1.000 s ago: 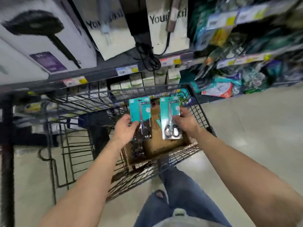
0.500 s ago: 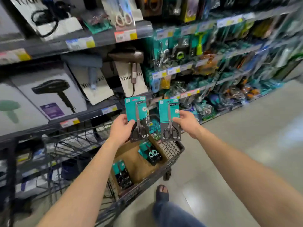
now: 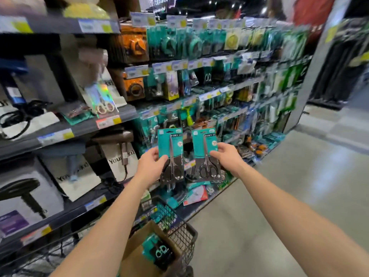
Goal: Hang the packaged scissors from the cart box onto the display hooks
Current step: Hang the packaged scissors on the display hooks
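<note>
Head view shows two scissor packs, one per hand: my left hand [image 3: 150, 166] pinches the left pack [image 3: 170, 148] by its left edge, and my right hand [image 3: 227, 158] pinches the right pack [image 3: 205, 146] by its right edge. Both are upright before the far display hooks [image 3: 199, 96]. Nearer, one cart [image 3: 185, 236] carries one box [image 3: 139, 256] with at least one spare pack [image 3: 157, 250].

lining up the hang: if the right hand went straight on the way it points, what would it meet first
Probably the teal hanging packs on the lower display rows, met first by the scissors pack that the right hand grips; depth is unclear.
</note>
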